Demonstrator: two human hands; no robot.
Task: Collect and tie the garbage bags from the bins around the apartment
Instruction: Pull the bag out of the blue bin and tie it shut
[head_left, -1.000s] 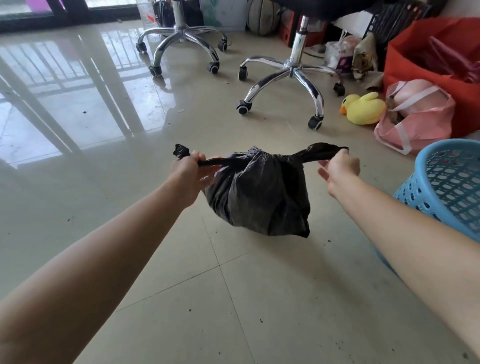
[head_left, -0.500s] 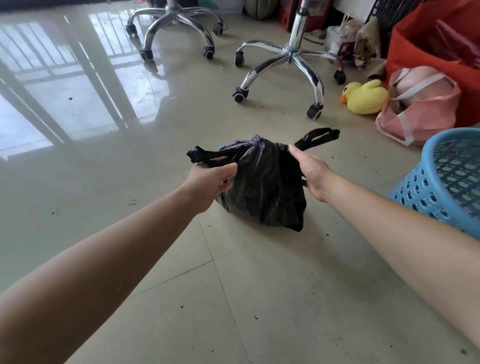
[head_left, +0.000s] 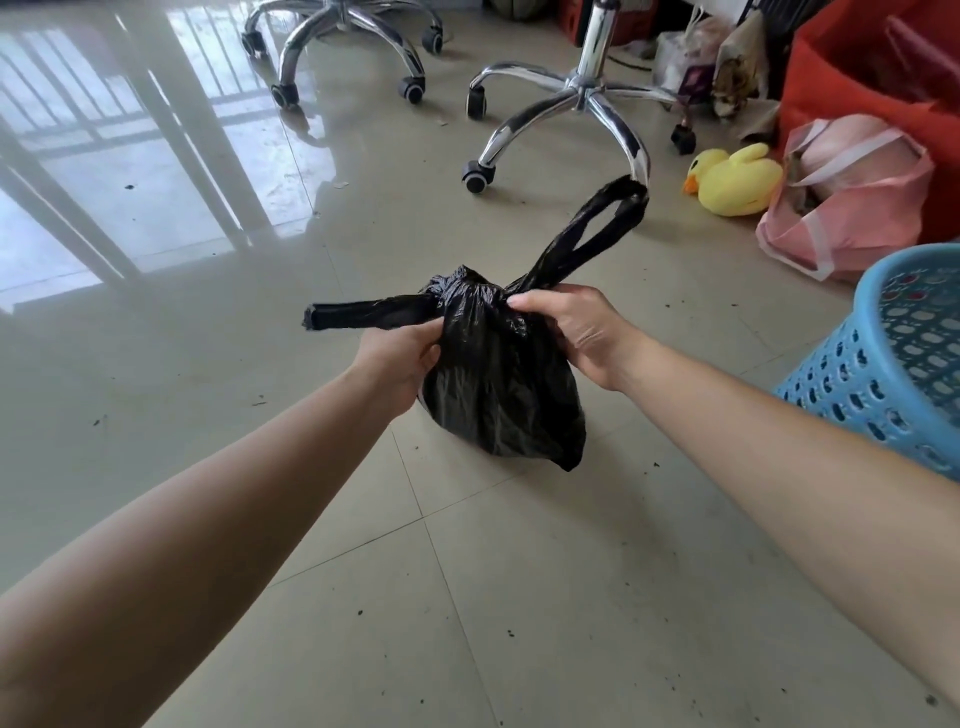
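While I look down over both bare forearms, my two hands meet at one black bag (head_left: 501, 384) held in front of me over the tiled floor (head_left: 519, 597); whether its bottom touches the tiles I cannot tell. My left hand (head_left: 397, 364) is closed on the bag's left side, just below the gathered neck, with the thumb against the plastic. My right hand (head_left: 574, 332) pinches the neck from the right, its fingertips (head_left: 519, 300) pressed into the bunched plastic. Two handles stick out of the neck: one (head_left: 363, 314) juts straight left as a flat strip above my left hand, the other (head_left: 592, 234) rises up and to the right as an open loop. At the right edge stands one blue basket (head_left: 883, 374) with rows of holes, near the bag but apart from it. Beyond it lies one pink bag (head_left: 852, 208) with pale straps, and just left of that one yellow toy duck (head_left: 735, 182). One red bag (head_left: 878, 104) sits behind the pink one. Two chrome chair bases are on the floor farther back: one (head_left: 571, 98) straight ahead, one (head_left: 343, 36) at the upper left, each on black casters. Window bars reflect in the glossy tiles at the left. Small dark specks dot the floor.
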